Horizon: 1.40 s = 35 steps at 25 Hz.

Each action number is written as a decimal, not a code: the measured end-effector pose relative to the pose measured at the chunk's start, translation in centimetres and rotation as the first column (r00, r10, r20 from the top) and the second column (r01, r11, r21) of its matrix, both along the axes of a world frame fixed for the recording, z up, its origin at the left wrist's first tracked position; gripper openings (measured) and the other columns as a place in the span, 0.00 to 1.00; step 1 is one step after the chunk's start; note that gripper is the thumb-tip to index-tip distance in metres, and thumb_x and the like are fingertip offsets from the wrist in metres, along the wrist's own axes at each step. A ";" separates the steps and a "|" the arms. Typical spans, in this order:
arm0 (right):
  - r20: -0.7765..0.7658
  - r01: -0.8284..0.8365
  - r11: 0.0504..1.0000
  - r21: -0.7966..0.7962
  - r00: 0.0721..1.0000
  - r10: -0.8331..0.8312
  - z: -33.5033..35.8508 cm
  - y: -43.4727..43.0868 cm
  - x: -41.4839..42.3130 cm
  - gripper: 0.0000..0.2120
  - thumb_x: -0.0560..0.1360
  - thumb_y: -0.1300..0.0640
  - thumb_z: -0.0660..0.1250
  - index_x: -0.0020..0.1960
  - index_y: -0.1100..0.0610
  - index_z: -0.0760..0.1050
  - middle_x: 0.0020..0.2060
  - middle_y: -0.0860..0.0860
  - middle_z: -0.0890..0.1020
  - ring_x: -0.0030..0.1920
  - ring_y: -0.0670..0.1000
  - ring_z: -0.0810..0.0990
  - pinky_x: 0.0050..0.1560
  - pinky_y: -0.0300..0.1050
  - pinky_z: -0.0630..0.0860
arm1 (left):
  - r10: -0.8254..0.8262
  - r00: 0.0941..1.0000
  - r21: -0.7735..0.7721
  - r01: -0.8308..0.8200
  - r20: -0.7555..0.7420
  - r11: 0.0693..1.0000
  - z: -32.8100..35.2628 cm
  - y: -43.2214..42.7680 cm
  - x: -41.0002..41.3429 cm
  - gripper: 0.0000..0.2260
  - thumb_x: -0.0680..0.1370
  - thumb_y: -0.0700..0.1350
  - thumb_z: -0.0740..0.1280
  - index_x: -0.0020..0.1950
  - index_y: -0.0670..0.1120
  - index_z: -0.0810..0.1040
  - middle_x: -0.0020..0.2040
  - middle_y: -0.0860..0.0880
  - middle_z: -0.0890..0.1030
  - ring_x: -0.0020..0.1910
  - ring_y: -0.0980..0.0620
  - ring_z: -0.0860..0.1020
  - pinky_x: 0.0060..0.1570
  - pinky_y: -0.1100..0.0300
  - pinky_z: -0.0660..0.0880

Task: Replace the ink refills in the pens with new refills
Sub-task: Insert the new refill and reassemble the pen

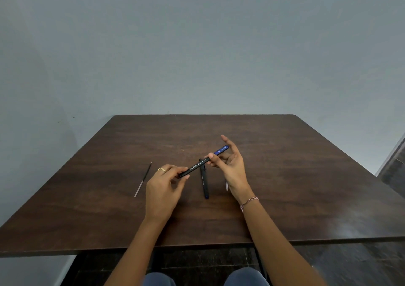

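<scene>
1. While I sit at it, the brown table (285,176) fills the lower half of the frame.
2. My left hand (163,189), just left of centre, pinches the black end of a pen between thumb and curled fingertips.
3. My right hand (232,167), just right of centre, pinches the same pen near its blue end; its other fingers are spread upward.
4. That pen (198,165) slants above the tabletop, blue end toward the upper right.
5. A second pen (204,182) lies on the table beneath it.
6. A thin refill (143,179) lies left of my left hand; a clear refill (227,186) shows partly beside my right wrist.
</scene>
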State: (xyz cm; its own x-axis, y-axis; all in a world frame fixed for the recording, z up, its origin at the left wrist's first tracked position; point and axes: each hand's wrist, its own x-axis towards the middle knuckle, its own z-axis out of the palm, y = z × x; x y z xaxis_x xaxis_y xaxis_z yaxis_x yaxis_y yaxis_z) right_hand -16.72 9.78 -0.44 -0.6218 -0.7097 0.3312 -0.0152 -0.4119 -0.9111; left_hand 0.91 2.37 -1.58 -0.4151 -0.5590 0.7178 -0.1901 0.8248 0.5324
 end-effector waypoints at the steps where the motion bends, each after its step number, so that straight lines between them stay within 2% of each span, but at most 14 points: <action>1: 0.011 0.006 1.000 0.002 1.000 -0.006 0.0 0.0 0.0 0.30 0.72 0.66 0.71 0.68 0.50 0.64 0.39 0.55 0.85 0.39 0.49 0.84 0.46 0.41 0.81 | -0.028 1.000 0.000 0.028 0.000 1.000 -0.1 0.0 -0.1 0.09 0.70 0.41 0.75 0.50 0.48 0.83 0.43 0.56 0.79 0.38 0.60 0.78 0.39 0.59 0.78; 3: 0.027 0.017 1.000 0.002 0.999 -0.017 -0.1 -0.1 -0.1 0.28 0.72 0.66 0.71 0.65 0.50 0.64 0.38 0.54 0.86 0.39 0.49 0.85 0.44 0.38 0.80 | -0.078 0.997 -0.011 0.078 0.018 0.997 -0.2 0.1 -0.1 0.10 0.70 0.40 0.75 0.50 0.47 0.83 0.43 0.56 0.79 0.39 0.60 0.78 0.40 0.62 0.78; 5: 0.031 0.019 1.000 -0.009 0.999 -0.018 -0.1 -0.1 -0.2 0.25 0.73 0.66 0.71 0.63 0.54 0.64 0.38 0.54 0.86 0.39 0.48 0.84 0.41 0.36 0.79 | -0.129 0.991 -0.005 0.129 0.029 0.992 -0.2 0.2 -0.1 0.11 0.70 0.40 0.75 0.52 0.47 0.83 0.45 0.56 0.80 0.40 0.61 0.79 0.42 0.66 0.77; 8: 0.065 0.041 0.999 -0.033 0.997 -0.039 -0.1 0.0 -0.4 0.23 0.73 0.65 0.70 0.65 0.57 0.65 0.39 0.55 0.86 0.39 0.47 0.84 0.41 0.36 0.78 | -0.210 0.978 0.050 0.210 0.005 0.977 -0.2 0.4 -0.1 0.15 0.69 0.38 0.75 0.54 0.47 0.82 0.47 0.57 0.81 0.43 0.62 0.80 0.45 0.71 0.76; 11: 0.079 0.037 0.998 -0.040 0.996 -0.034 0.1 0.2 -0.6 0.23 0.74 0.65 0.68 0.66 0.55 0.66 0.40 0.55 0.85 0.42 0.48 0.84 0.41 0.37 0.78 | -0.256 0.967 0.057 0.256 0.003 0.965 -0.2 0.5 -0.1 0.14 0.69 0.37 0.75 0.53 0.46 0.83 0.46 0.55 0.83 0.44 0.63 0.81 0.47 0.71 0.76; 15: 0.062 -0.025 1.000 -0.013 0.998 0.026 0.2 0.3 -0.5 0.27 0.73 0.66 0.69 0.69 0.53 0.64 0.39 0.54 0.86 0.39 0.47 0.84 0.40 0.37 0.78 | -0.238 0.971 0.075 0.236 0.014 0.969 0.0 0.5 0.0 0.13 0.68 0.40 0.75 0.52 0.45 0.83 0.44 0.54 0.84 0.45 0.63 0.80 0.47 0.72 0.75; 20: -0.033 -0.120 0.991 0.059 0.992 0.122 -0.2 0.2 -0.5 0.39 0.69 0.67 0.74 0.71 0.47 0.59 0.31 0.50 0.83 0.36 0.47 0.83 0.46 0.40 0.79 | -0.209 0.978 0.086 0.206 0.027 0.975 0.1 0.5 0.1 0.12 0.68 0.42 0.75 0.50 0.45 0.84 0.43 0.57 0.82 0.44 0.62 0.80 0.46 0.72 0.75; 24: -0.007 -0.160 0.983 0.086 0.987 0.161 -0.3 0.2 -0.9 0.39 0.66 0.61 0.76 0.69 0.44 0.59 0.31 0.49 0.83 0.37 0.46 0.83 0.47 0.39 0.78 | -0.242 0.970 0.111 0.239 0.018 0.965 0.1 0.4 0.2 0.11 0.66 0.40 0.76 0.48 0.46 0.84 0.41 0.56 0.83 0.42 0.62 0.80 0.44 0.71 0.76; 26: 0.012 -0.196 0.976 0.098 0.981 0.195 -0.3 0.3 -1.0 0.38 0.65 0.58 0.75 0.68 0.43 0.60 0.32 0.49 0.83 0.37 0.46 0.83 0.49 0.43 0.78 | -0.275 0.961 0.106 0.270 0.039 0.957 0.0 0.4 0.2 0.11 0.66 0.40 0.76 0.48 0.46 0.84 0.41 0.56 0.82 0.43 0.63 0.80 0.43 0.71 0.76; 28: 0.021 -0.218 0.970 0.104 0.976 0.217 -0.3 0.4 -1.2 0.37 0.67 0.59 0.74 0.69 0.46 0.59 0.33 0.50 0.84 0.38 0.47 0.83 0.49 0.45 0.78 | -0.302 0.951 0.105 0.294 0.063 0.950 0.0 0.4 0.1 0.11 0.66 0.41 0.76 0.47 0.46 0.84 0.41 0.57 0.82 0.43 0.63 0.80 0.43 0.72 0.76; 32: 0.025 -0.231 0.966 0.113 0.973 0.230 -0.3 0.4 -1.4 0.34 0.68 0.60 0.73 0.68 0.47 0.60 0.35 0.51 0.85 0.39 0.48 0.84 0.42 0.39 0.79 | -0.324 0.941 0.108 0.314 0.093 0.943 -0.2 0.4 0.0 0.10 0.66 0.41 0.77 0.46 0.45 0.84 0.40 0.54 0.84 0.42 0.62 0.80 0.42 0.70 0.76; 35: 0.019 -0.193 0.973 0.124 0.981 0.192 -0.5 0.2 -1.4 0.32 0.72 0.64 0.70 0.69 0.48 0.60 0.34 0.50 0.85 0.38 0.46 0.84 0.42 0.38 0.79 | -0.317 0.945 0.104 0.308 0.082 0.946 -0.2 0.3 -0.1 0.11 0.66 0.42 0.77 0.47 0.46 0.84 0.41 0.56 0.83 0.42 0.64 0.80 0.42 0.72 0.75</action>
